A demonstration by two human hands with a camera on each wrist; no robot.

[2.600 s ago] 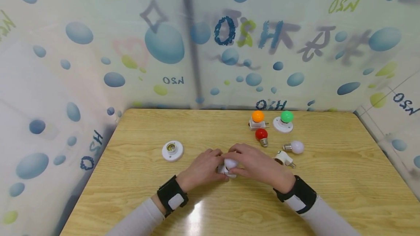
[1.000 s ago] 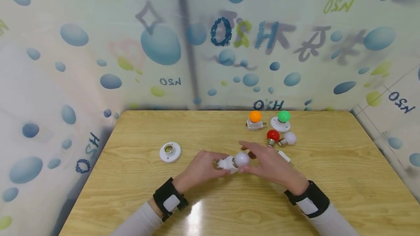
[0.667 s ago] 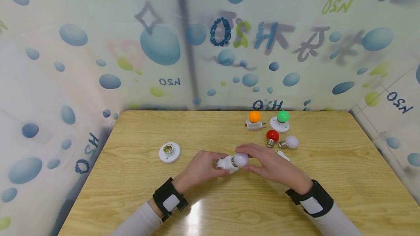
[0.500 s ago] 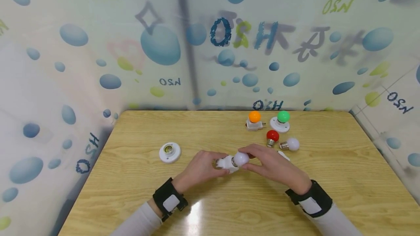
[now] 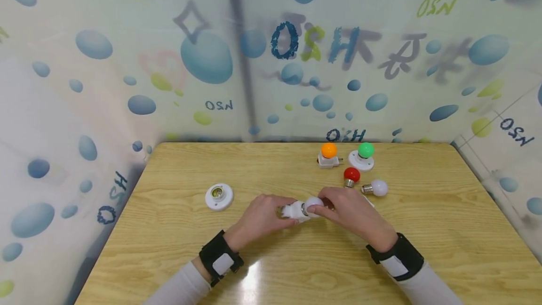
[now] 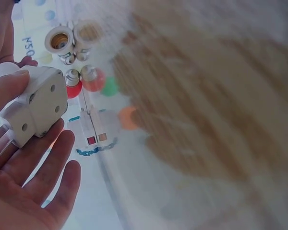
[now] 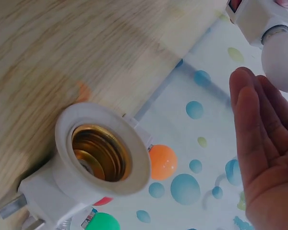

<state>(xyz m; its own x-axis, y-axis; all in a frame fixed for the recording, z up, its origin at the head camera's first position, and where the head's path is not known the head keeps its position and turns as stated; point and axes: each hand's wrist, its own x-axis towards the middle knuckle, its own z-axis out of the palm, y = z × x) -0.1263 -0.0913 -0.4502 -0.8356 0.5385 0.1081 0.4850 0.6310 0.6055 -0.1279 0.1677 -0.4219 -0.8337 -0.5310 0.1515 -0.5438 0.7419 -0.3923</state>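
Note:
My left hand [image 5: 262,215] grips a white plug-in lamp socket [image 5: 293,210] above the middle of the table, thumb on one side and fingers under it in the left wrist view. A white bulb [image 5: 314,203] sits in its mouth, tilted to the right, with a strip of metal base showing. My right hand [image 5: 353,213] pinches this bulb, thumb across its front and fingers behind. In the right wrist view those fingers [image 7: 252,129] lie beside the bulb's globe. Another plug-in socket [image 7: 69,172] stands near the right hand, mostly hidden behind it in the head view.
A round white lamp base [image 5: 219,197] lies on the left. Beyond the right hand are a loose red bulb [image 5: 352,174] and a loose white bulb [image 5: 379,188]. Farther back stand an orange bulb [image 5: 328,150] in a plug-in socket and a green bulb [image 5: 366,150] on a round base.
The held socket and bulb have tipped from upright to pointing right. My right thumb has moved onto the bulb's front. The loose red bulb shifted right; the loose white bulb rolled about.

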